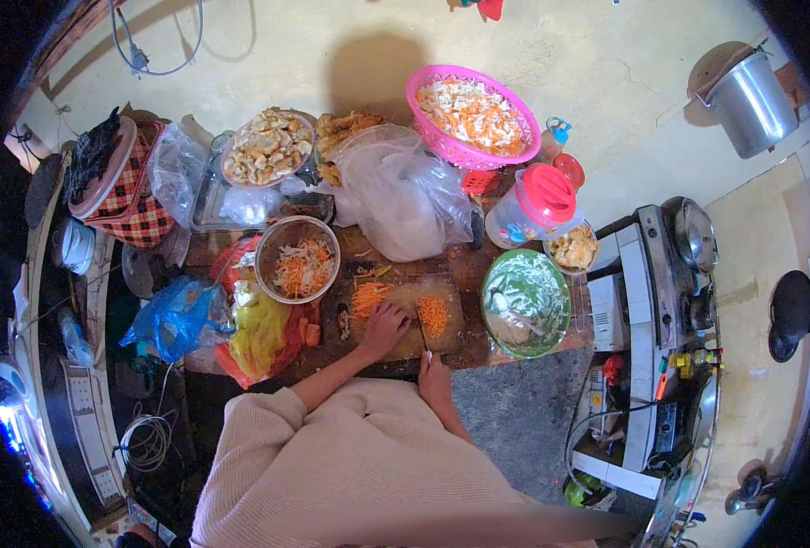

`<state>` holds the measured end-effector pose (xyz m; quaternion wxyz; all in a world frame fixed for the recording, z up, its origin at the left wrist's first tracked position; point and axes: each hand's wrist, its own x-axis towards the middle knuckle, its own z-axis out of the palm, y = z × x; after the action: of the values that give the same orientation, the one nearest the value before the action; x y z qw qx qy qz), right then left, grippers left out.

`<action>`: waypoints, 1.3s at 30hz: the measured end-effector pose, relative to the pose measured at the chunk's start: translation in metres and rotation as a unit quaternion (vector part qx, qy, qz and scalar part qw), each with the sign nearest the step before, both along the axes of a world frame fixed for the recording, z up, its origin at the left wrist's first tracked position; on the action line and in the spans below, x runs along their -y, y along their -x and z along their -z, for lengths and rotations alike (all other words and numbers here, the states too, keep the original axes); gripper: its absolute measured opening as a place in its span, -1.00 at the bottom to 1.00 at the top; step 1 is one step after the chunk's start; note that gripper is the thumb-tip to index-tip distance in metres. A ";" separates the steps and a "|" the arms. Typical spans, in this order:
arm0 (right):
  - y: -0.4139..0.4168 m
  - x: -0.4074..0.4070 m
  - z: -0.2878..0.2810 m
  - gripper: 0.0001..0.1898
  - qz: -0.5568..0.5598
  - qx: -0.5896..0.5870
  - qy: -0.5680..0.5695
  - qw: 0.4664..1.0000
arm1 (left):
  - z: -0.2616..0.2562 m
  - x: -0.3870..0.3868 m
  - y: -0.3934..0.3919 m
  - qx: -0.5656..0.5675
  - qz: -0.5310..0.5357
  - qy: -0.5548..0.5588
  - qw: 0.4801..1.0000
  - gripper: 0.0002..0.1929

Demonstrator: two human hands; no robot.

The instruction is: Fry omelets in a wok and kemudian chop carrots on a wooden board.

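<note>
My right hand (434,373) grips the handle of a kitchen knife (423,331), whose blade points away from me over a wooden cutting board (401,349). Just right of the blade lies a pile of finely diced carrot (434,316). My left hand (385,327) rests on the board left of the knife, fingers bent down; what lies beneath them is hidden. Carrot strips (368,299) lie beyond that hand. A peeler-like tool (343,322) sits at the board's left edge, with carrot pieces (310,334) farther left.
Left of the board stands a bowl of shredded vegetables (303,268), near yellow (258,329) and blue plastic bags (172,318). To the right is a green basin (525,303). Behind are a clear plastic bag (405,198), a lidded pitcher (532,205) and a pink basket (415,113).
</note>
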<state>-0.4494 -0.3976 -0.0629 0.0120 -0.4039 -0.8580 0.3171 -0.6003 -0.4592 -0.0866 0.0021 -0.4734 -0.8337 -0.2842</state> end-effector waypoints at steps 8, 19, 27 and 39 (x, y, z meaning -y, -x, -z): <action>-0.001 0.003 -0.003 -0.67 0.007 -0.034 -0.012 0.999 | -0.003 0.001 0.001 -0.007 0.002 0.004 1.000 -0.82; 0.001 0.002 -0.003 -0.63 -0.008 -0.008 -0.017 1.000 | -0.001 -0.001 0.003 0.001 0.008 0.050 0.999 -0.79; -0.003 0.002 0.006 -0.63 0.011 -0.056 -0.001 0.998 | 0.003 0.000 0.002 0.005 0.014 0.063 0.998 -0.77; 0.000 0.003 0.008 -0.64 0.004 -0.018 -0.016 1.000 | 0.002 -0.002 0.004 -0.007 0.014 0.041 0.999 -0.80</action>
<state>-0.4493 -0.4005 -0.0710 0.0350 -0.4010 -0.8613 0.3101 -0.6040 -0.4575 -0.0885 -0.0160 -0.4868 -0.8378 -0.2466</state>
